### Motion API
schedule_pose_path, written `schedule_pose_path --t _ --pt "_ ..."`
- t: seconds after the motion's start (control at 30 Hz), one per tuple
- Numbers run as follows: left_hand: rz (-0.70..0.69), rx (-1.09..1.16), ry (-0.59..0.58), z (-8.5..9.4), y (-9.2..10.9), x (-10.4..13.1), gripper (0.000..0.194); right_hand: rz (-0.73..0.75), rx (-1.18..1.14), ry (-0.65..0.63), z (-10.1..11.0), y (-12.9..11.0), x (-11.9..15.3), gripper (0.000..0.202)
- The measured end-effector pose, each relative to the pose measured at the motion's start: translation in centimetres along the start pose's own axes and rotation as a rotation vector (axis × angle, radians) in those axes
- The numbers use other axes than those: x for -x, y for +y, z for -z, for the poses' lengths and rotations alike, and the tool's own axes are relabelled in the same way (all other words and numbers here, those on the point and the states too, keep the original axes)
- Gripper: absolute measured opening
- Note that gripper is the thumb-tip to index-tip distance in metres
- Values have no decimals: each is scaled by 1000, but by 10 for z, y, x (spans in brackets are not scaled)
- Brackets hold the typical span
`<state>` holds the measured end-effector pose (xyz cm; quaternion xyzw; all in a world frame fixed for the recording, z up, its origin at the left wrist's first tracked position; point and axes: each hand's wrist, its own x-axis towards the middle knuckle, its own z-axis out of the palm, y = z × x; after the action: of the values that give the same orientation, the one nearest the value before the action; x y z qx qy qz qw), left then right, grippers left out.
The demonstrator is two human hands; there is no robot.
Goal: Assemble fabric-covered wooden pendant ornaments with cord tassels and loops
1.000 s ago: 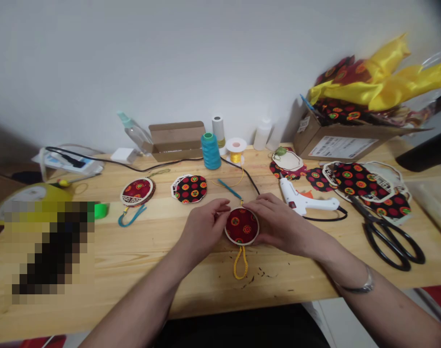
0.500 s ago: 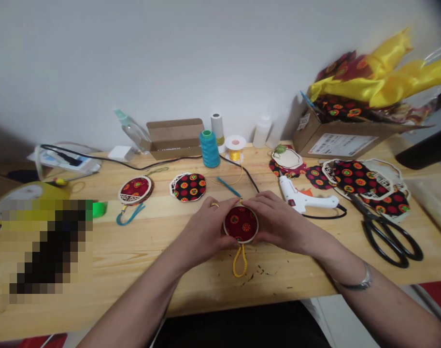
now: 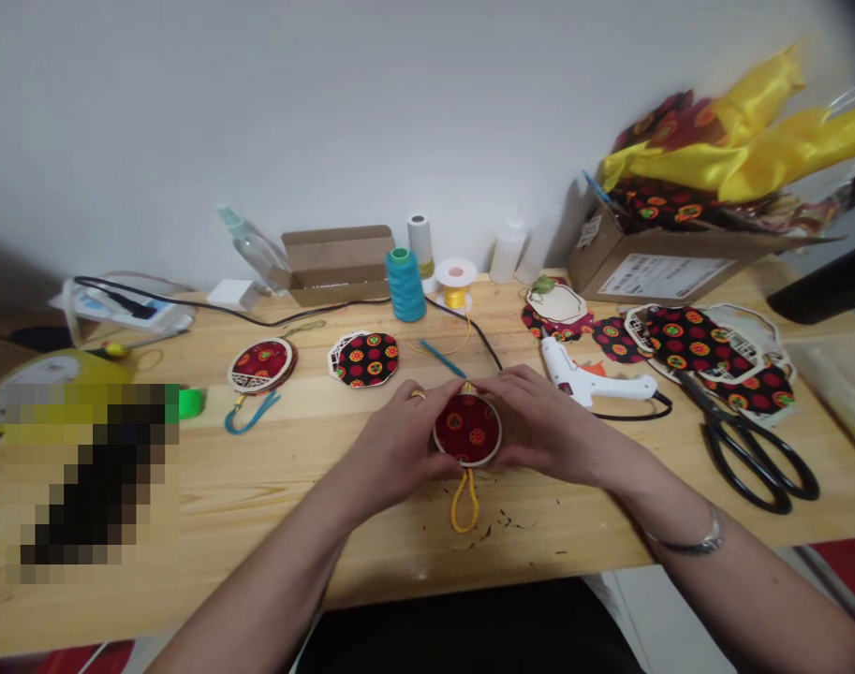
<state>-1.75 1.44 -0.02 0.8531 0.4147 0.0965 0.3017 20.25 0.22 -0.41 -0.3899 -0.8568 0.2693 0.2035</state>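
Note:
Between my hands is a round ornament point(image 3: 467, 431) with dark red patterned fabric inside a pale rim. My left hand point(image 3: 417, 429) grips its left edge, thumb at the bottom and fingers at the top. On the opposite edge, my right hand point(image 3: 532, 423) is closed in the same way. A braided yellow cord loop point(image 3: 464, 505) hangs from the ornament toward me. At its top a blue tassel point(image 3: 442, 359) stretches away over the wood. The back of the ornament is hidden from me.
A white glue gun point(image 3: 596, 382) and black-handled scissors point(image 3: 757, 459) lie to the right, near patterned fabric pieces point(image 3: 694, 346). Two similar ornaments point(image 3: 262, 365) rest at left. Behind stand a teal thread cone point(image 3: 405, 285), a yellow cord spool point(image 3: 456, 281) and a cardboard box point(image 3: 652, 267).
Both hands stay on the ornament in nearly the same place. The whole view has shifted very slightly; nothing is picked up or let go.

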Motion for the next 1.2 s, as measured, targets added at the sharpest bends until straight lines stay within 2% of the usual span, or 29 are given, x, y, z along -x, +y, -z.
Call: schedule_pose_path --t 0.43,0.6,0.73,1.0,1.2 --pt "20 9 -1 1 -5 -1 73 -73 -178 38 6 3 7 69" --pt "34 0 -16 0 -7 -1 76 -260 -329 86 5 3 5 50" --pt "40 16 -14 2 -5 -1 76 -406 -467 140 2 8 2 44" --pt "35 17 -22 0 -6 0 76 -557 -875 155 0 5 -1 47" --pt "3 25 -13 1 -6 1 74 -608 -1014 181 -1 5 -3 52"
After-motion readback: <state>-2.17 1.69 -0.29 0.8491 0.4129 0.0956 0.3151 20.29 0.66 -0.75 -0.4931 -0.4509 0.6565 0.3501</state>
